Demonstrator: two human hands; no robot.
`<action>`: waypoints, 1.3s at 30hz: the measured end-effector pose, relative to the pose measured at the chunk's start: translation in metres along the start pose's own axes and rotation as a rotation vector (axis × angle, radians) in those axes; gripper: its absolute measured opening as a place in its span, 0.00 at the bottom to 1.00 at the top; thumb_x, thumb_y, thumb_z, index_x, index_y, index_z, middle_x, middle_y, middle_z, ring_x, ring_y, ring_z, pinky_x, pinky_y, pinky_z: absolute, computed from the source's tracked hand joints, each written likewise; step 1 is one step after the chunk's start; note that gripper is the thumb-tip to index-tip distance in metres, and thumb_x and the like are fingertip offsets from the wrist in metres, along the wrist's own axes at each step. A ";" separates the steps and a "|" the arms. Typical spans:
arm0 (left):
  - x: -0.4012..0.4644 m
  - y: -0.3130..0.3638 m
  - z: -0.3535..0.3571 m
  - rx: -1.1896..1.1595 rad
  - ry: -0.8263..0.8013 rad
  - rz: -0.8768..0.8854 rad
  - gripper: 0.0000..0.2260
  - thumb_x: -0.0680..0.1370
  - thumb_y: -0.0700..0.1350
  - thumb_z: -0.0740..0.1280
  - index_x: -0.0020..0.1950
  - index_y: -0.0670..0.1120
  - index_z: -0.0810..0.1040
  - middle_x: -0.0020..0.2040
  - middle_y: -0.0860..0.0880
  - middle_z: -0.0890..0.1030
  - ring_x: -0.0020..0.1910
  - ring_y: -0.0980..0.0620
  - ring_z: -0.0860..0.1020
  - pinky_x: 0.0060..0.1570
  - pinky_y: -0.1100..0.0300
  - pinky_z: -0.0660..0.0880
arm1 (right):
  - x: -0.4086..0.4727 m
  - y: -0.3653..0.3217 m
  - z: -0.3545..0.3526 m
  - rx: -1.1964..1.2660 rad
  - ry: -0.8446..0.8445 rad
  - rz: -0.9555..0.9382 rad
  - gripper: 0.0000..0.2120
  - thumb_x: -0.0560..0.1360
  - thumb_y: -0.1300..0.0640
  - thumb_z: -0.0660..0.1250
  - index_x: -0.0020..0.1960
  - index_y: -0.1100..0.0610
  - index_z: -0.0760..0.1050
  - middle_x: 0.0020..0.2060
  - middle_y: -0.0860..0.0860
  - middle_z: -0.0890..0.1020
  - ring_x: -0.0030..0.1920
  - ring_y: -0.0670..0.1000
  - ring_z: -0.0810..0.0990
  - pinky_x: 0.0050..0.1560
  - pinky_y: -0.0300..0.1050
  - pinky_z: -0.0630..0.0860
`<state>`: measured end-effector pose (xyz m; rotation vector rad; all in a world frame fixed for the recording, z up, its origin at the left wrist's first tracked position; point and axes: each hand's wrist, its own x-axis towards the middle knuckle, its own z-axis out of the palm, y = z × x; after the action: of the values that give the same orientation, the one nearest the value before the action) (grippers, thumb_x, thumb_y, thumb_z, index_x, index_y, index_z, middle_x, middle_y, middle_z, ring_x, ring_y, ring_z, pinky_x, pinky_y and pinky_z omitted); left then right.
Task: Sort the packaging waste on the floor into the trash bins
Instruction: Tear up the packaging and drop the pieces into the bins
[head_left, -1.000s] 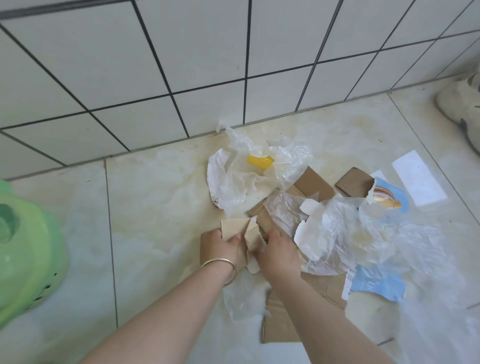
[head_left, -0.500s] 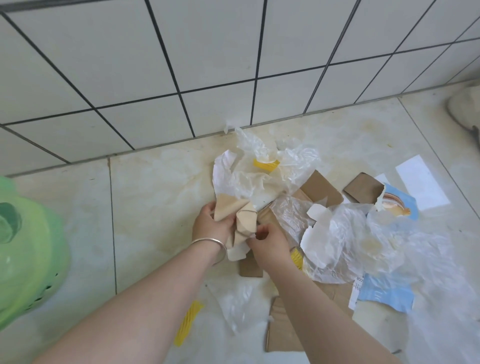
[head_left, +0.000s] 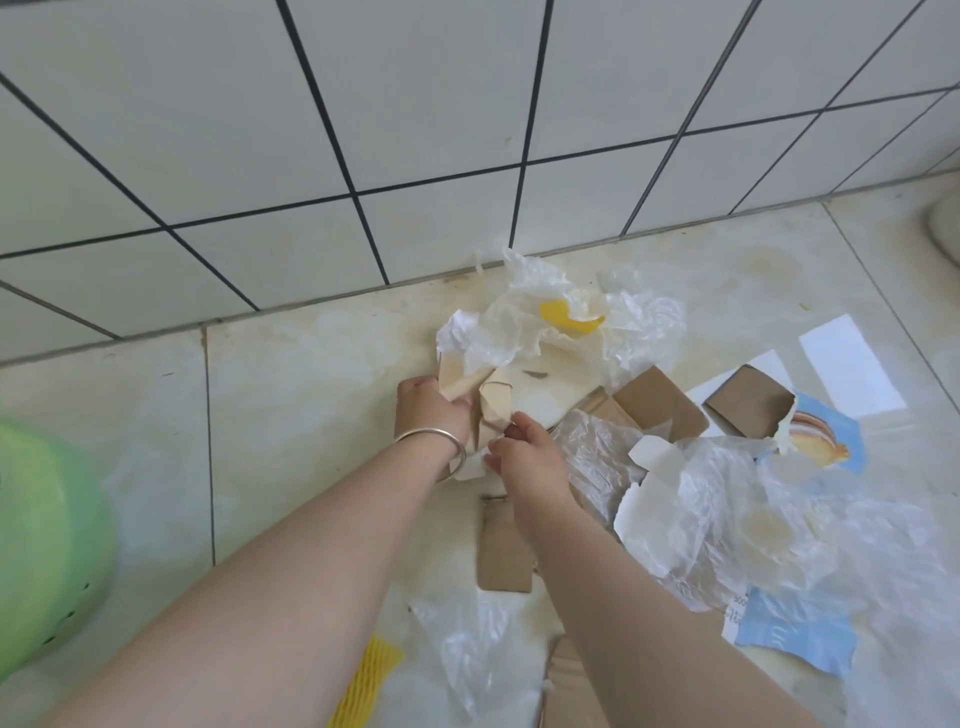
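The left hand (head_left: 432, 410), a silver bangle (head_left: 436, 441) on its wrist, had its grip clamped on crumpled brown cardboard scraps (head_left: 488, 405) held just above the floor (head_left: 311, 415), while the right hand (head_left: 527, 457) pinched the lower edge of the same bundle between thumb and fingertips, its grip closed on it. The rest of the waste, clear plastic bags (head_left: 727, 499), brown cardboard pieces (head_left: 660, 402) and a blue torn wrapper (head_left: 800, 631) bearing print too small to read, lay on the floor right of the hands, with a green bin (head_left: 47, 551) well apart at left.
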<state>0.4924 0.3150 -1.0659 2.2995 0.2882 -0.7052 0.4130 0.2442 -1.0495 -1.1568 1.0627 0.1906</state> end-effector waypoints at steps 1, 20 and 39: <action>0.000 0.001 -0.001 0.017 -0.011 -0.018 0.16 0.77 0.47 0.63 0.61 0.40 0.76 0.64 0.42 0.75 0.60 0.41 0.76 0.57 0.56 0.71 | 0.000 0.000 -0.001 0.018 -0.020 0.015 0.23 0.75 0.72 0.57 0.69 0.61 0.67 0.39 0.42 0.74 0.49 0.52 0.74 0.68 0.55 0.70; -0.050 -0.033 -0.010 -0.153 0.074 -0.040 0.07 0.72 0.44 0.70 0.46 0.46 0.73 0.44 0.45 0.78 0.48 0.42 0.78 0.43 0.58 0.69 | -0.050 0.029 -0.026 -0.594 0.126 -0.155 0.17 0.77 0.61 0.59 0.65 0.55 0.70 0.57 0.50 0.78 0.55 0.50 0.75 0.52 0.38 0.68; -0.103 -0.081 -0.003 -0.330 -0.078 -0.139 0.17 0.73 0.37 0.69 0.61 0.44 0.74 0.54 0.45 0.80 0.48 0.47 0.76 0.50 0.57 0.72 | -0.059 0.072 -0.020 -0.760 0.227 -0.045 0.05 0.74 0.61 0.62 0.42 0.55 0.67 0.52 0.59 0.80 0.54 0.60 0.78 0.47 0.47 0.73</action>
<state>0.3763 0.3755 -1.0519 1.9481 0.4932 -0.7530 0.3255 0.2818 -1.0513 -1.9168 1.1993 0.4616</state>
